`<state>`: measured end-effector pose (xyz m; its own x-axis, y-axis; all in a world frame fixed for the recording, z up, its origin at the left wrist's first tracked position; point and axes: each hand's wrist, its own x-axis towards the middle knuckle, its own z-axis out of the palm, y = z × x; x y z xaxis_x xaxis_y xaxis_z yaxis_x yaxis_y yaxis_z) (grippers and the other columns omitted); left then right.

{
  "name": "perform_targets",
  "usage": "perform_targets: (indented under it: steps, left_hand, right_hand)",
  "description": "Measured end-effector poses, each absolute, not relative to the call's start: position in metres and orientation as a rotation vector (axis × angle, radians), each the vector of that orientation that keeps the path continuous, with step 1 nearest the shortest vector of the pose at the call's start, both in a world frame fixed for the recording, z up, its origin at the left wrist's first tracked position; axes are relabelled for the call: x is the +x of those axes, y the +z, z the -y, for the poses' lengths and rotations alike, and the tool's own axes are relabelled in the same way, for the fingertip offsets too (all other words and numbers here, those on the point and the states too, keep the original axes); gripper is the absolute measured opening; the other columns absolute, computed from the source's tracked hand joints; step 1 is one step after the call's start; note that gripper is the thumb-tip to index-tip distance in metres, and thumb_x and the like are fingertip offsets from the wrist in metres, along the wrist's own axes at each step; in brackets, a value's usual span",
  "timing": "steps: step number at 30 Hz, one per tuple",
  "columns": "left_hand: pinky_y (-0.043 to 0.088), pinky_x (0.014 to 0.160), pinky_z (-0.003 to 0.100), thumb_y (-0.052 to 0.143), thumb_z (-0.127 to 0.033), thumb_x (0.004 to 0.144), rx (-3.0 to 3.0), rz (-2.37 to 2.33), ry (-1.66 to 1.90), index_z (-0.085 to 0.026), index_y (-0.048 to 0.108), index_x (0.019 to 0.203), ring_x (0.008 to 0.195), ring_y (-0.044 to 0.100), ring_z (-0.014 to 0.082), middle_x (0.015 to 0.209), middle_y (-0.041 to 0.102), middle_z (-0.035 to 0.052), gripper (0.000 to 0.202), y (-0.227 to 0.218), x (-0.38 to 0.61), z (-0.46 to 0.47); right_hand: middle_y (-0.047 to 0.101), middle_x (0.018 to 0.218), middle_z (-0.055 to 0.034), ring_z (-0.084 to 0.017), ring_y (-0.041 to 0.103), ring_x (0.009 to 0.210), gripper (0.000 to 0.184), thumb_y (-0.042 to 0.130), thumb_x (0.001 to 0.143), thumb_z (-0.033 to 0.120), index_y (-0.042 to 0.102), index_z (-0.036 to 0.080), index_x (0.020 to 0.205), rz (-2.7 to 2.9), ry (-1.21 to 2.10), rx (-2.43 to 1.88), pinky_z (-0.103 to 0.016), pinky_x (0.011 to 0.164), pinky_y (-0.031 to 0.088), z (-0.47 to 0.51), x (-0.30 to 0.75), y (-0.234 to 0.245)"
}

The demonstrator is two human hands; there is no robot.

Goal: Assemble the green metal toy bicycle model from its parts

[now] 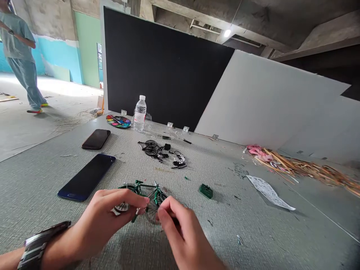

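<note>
A green model bicycle (144, 185) stands upright on the table just beyond my hands, its rear wheel partly hidden by my left fingers. My left hand (112, 212) is closed in a pinch beside it, with a small silvery and green bit showing below the fingertips. Close by, the thumb and forefinger of my right hand (182, 228) are pressed together near the front wheel. What sits in either pinch is too small and covered to name. A faint, thin dark shape lies between the fingertips. To the right rests a small green block-like part (206, 190).
Black bicycle model parts (152, 148) and silvery pieces (180, 159) lie farther back. Two phones (88, 176) are at left. A water bottle (140, 114) and paint palette (118, 121) stand by the black board (163, 67). Printed paper (268, 192) and wood strips (309, 170) lie right. A person (21, 56) is far left.
</note>
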<state>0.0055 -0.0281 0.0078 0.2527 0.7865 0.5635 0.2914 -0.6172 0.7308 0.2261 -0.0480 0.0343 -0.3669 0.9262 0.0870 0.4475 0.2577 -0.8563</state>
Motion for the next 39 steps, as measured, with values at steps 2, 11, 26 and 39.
perform_targets:
  steps: [2,11,26,39]
  left_hand:
    - [0.06,0.066,0.02,0.066,-0.009,0.087,1.975,-1.02,1.281,-0.026,0.081,0.092,0.07,0.079,0.0164,0.081,0.084,-0.0017,0.024,0.008,0.008,0.027]
    - [0.06,0.064,0.022,0.071,-0.018,0.084,1.842,-1.075,1.228,-0.025,0.082,0.083,0.07,0.079,0.0189,0.08,0.085,0.0006,0.013,0.018,0.014,0.027]
    - [0.061,0.072,0.02,0.065,-0.002,0.087,2.103,-0.889,1.341,-0.026,0.077,0.091,0.078,0.081,0.0154,0.089,0.085,-0.0029,0.027,0.011,0.009,0.032]
    - [0.058,0.094,0.025,0.058,0.0,0.099,2.367,-0.6,1.325,-0.025,0.07,0.113,0.101,0.078,0.0167,0.108,0.083,0.0025,0.031,0.013,0.002,0.032]
  right_hand:
    - [0.051,0.061,0.0043,-0.011,0.045,0.049,0.024,0.041,0.105,0.025,0.057,0.021,0.087,2.232,0.45,-1.111,-0.027,0.049,0.031,0.047,0.23,0.033]
    - [0.058,0.058,0.0033,-0.013,0.046,0.045,0.025,0.038,0.104,0.023,0.058,0.022,0.089,2.257,0.268,-1.133,-0.028,0.048,0.033,0.052,0.232,0.02]
    - [0.025,0.045,0.0155,-0.005,0.013,0.039,0.048,0.063,0.089,0.069,0.053,0.023,0.079,1.25,1.864,-1.198,-0.023,0.04,0.011,0.05,0.225,0.029]
    - [0.025,0.047,0.0149,-0.005,0.009,0.04,0.037,0.063,0.093,0.054,0.053,0.022,0.078,1.138,2.007,-1.22,-0.023,0.04,0.008,0.049,0.223,0.045]
